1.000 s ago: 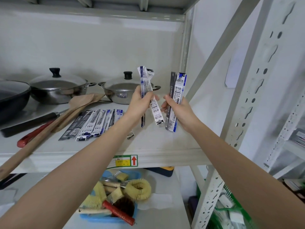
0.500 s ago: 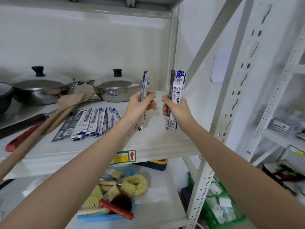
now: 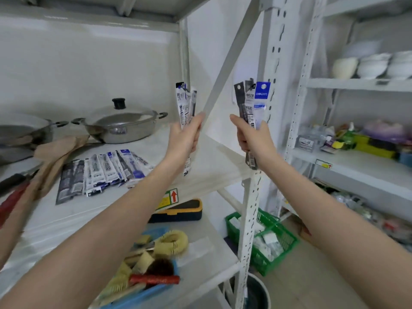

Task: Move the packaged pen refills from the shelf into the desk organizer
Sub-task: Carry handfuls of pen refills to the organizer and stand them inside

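While both arms reach up in front of the white metal shelf (image 3: 209, 172), each hand has its grip clamped on a small bunch of long, narrow packaged pen refills held upright: the left hand (image 3: 184, 139) curls round white packets with blue and black print (image 3: 185, 103), and the right hand (image 3: 254, 139) grips a fan of a black packet, a grey-white one and a clear blue-topped one (image 3: 253, 101). On the blue header, white letters read "deli"; the finer print and the barcode near the lower ends are too blurred to read. More flat refill packets, black ones and white-and-blue ones (image 3: 100, 172), lie in an overlapping row on the shelf near its front edge, beside a lidded steel pan (image 3: 121, 124) toward the back. A yellow sticker with a red arrow (image 3: 170, 197) sits on the shelf's front edge, its text illegible. No desk organizer can be made out.
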